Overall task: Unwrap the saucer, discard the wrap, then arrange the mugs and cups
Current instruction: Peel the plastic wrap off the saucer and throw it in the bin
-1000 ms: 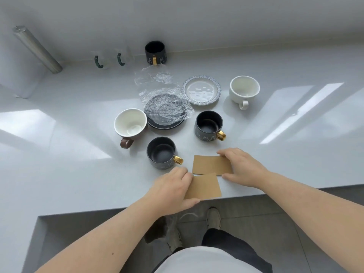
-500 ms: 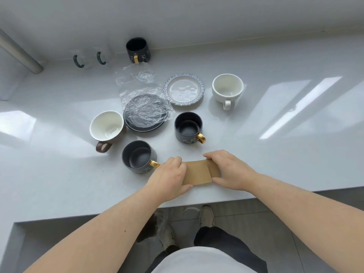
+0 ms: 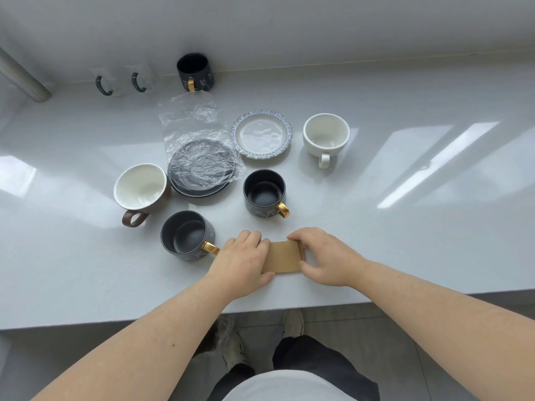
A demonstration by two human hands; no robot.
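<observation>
Your left hand point(image 3: 243, 259) and right hand point(image 3: 324, 256) pinch the flat brown paper rectangle point(image 3: 282, 257) on the glossy bench point(image 3: 405, 227); beyond it, the round dark saucer point(image 3: 197, 194) lies under crinkled clear wrap point(image 3: 188, 120).

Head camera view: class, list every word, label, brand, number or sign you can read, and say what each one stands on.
There is no readable text in this view.
The back dark mug and the middle dark mug carry only small white line drawings, seemingly cats, and no words.
The brown card is blank on the side shown.
</observation>
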